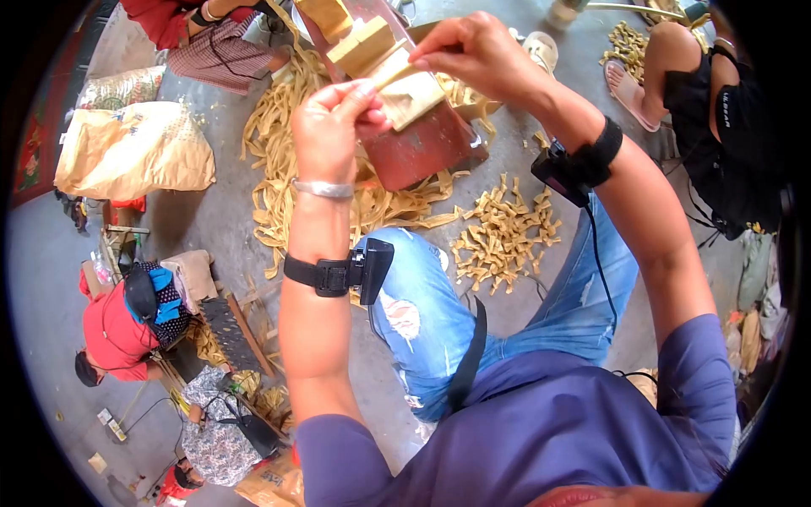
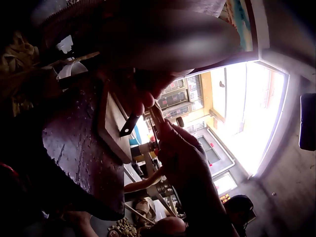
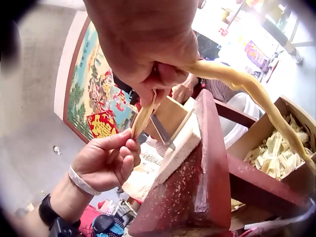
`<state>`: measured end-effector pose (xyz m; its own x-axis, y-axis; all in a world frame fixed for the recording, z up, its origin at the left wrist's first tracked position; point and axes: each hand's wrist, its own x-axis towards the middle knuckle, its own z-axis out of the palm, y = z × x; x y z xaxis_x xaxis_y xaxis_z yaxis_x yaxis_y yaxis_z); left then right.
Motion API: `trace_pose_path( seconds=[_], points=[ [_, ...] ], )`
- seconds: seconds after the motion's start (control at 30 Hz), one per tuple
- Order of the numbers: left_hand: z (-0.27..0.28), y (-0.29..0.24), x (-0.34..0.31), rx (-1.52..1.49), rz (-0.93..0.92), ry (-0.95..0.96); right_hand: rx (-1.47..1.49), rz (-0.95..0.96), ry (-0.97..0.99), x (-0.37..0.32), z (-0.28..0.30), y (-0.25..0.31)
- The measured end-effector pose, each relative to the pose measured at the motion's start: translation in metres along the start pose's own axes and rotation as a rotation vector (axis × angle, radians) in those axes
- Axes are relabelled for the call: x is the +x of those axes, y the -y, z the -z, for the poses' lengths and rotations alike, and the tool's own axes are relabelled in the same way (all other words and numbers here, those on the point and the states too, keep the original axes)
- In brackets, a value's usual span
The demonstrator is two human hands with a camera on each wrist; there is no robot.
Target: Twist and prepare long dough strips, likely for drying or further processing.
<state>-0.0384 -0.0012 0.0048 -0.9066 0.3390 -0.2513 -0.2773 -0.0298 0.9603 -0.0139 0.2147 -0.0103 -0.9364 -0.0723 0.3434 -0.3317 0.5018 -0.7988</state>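
Note:
Both hands stretch a short length of yellowish strip (image 3: pixel 142 118) between them, above a pale wooden block (image 3: pixel 183 148) on a dark red bench (image 1: pixel 422 152). My left hand (image 1: pixel 331 127) pinches one end between thumb and fingers; my right hand (image 1: pixel 486 55) pinches the other. From the right hand a longer part of the strip (image 3: pixel 232 79) trails away in the right wrist view. A flat metal blade (image 3: pixel 161 131) stands at the block, close beside the held strip. In the left wrist view the left hand (image 2: pixel 148 94) is dark and partly blurred.
Long strips (image 1: pixel 283 160) are heaped on the floor left of the bench; short knotted pieces (image 1: pixel 505 237) lie in a pile in front of it. A cardboard box (image 3: pixel 296 123) holds more strips. Other people sit around, and a large sack (image 1: pixel 135 152) lies at the left.

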Motion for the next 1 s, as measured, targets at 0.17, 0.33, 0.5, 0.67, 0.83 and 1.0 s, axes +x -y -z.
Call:
trace_pose_path(
  seconds=[0.17,0.33,0.5,0.67,0.83,1.0],
  points=[
    [0.004,0.022,0.027,0.075,0.091,0.002,-0.214,0.055,-0.044,0.012,-0.024,-0.038],
    [-0.015,0.008,-0.022,-0.06,0.211,0.185,0.444,-0.203,-0.133,-0.006,0.003,-0.017],
    [-0.066,0.028,-0.08,0.294,0.232,0.406,0.9,-0.214,0.043,-0.073,0.023,0.047],
    [-0.109,0.014,-0.12,-0.4,0.261,0.136,0.929,-0.193,-0.012,-0.154,0.044,0.083],
    [-0.136,0.011,-0.161,-0.159,0.206,0.066,0.687,-0.067,-0.173,-0.202,0.056,0.118],
    [-0.146,0.012,-0.178,-0.53,0.243,0.102,0.615,-0.11,-0.136,-0.238,0.065,0.141]
  ],
)
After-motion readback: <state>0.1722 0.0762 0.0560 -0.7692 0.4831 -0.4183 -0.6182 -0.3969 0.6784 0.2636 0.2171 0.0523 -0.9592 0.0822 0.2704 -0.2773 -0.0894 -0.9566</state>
